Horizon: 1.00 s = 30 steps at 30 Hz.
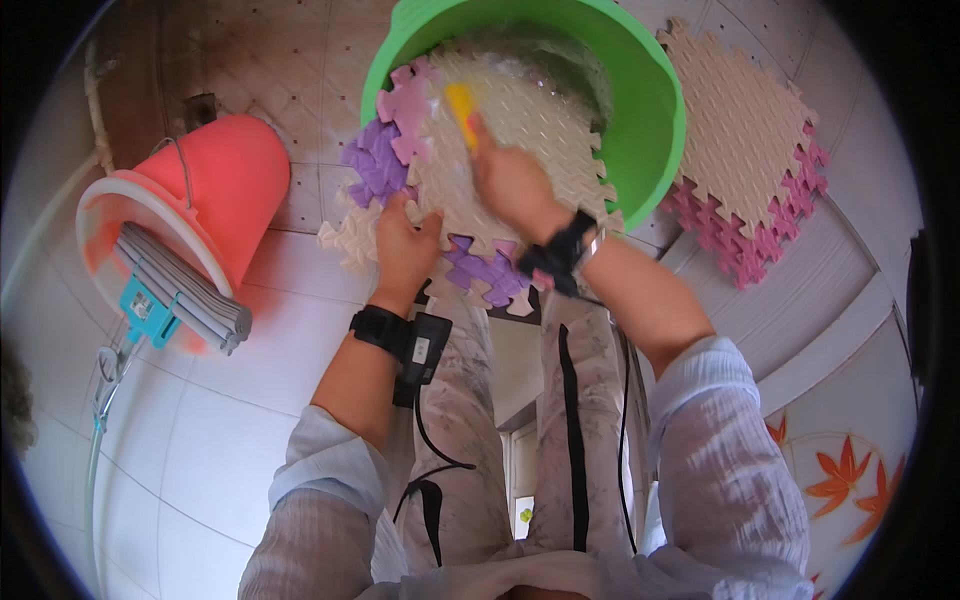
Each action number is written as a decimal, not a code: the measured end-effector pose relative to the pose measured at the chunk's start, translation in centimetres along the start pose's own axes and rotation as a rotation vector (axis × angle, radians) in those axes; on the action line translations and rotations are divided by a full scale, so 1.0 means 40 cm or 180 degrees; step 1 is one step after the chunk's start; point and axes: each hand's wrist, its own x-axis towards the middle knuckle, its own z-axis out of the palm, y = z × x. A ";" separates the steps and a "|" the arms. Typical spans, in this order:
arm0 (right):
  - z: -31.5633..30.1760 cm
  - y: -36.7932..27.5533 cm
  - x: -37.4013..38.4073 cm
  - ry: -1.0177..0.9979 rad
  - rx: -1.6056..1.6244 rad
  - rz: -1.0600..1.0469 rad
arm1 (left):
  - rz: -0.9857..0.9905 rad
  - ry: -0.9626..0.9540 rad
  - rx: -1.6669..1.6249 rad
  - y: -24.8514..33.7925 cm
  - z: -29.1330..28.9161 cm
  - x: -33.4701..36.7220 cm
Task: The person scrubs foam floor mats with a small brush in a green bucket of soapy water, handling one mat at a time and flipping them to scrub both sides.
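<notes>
A cream interlocking foam mat [540,130] with a ridged face leans over the near rim of a green tub [655,140], its far part by the water. Beneath it, purple and pink mat pieces [378,163] stick out at the left and near edges. My left hand [408,245] grips the near left edge of the mats, thumb on top, with the other fingers partly hidden. Over the middle of the cream mat, my right hand [510,180] is closed round a yellow brush [460,103], blurred by motion; its bristles cannot be made out.
A stack of cream and pink foam mats [745,130] lies right of the tub. At the left, a red bucket [235,185] lies tipped on its side, with a grey sponge mop head [185,290] at its mouth. White tiles [240,420] cover the floor.
</notes>
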 end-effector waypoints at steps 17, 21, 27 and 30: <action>-0.017 -0.066 -0.102 -0.0071 -0.0006 -0.0553 | 0.0133 0.0061 0.0213 0.010 0.003 0.007; -0.046 0.012 0.094 0.0598 -0.0188 -0.0153 | -0.0086 0.0131 -0.0170 0.025 0.064 0.006; -0.003 -0.087 -0.052 0.0437 0.0033 -0.0200 | -0.0194 0.0141 -0.0050 0.023 0.003 0.000; 0.001 -0.035 -0.089 0.0010 -0.0213 -0.0148 | -0.0143 0.0173 -0.0008 0.021 0.001 0.004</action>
